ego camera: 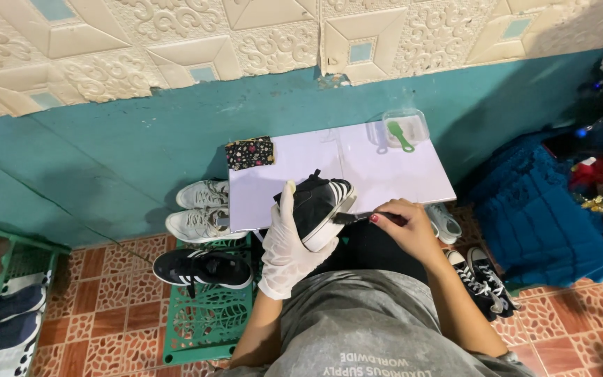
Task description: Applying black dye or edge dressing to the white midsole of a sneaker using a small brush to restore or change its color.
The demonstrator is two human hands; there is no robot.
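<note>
At the frame's centre the gloved left hand (286,244) grips a black sneaker (317,207) with white stripes, tilted on its side at the near edge of the white counter (385,174). The bare right hand (405,223) pinches a dark brush (349,218) against the sole. Further up sit a clear container (405,128) with a green brush (399,135) and a patterned cloth (250,152).

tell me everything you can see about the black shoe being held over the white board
The black shoe is a low sneaker with white side stripes and a white sole. It is tilted, sole turned toward the person, above the near edge of the white board. The gloved left hand grips it from the left side. A dark brush, held in the bare right hand, touches its sole edge.
</note>
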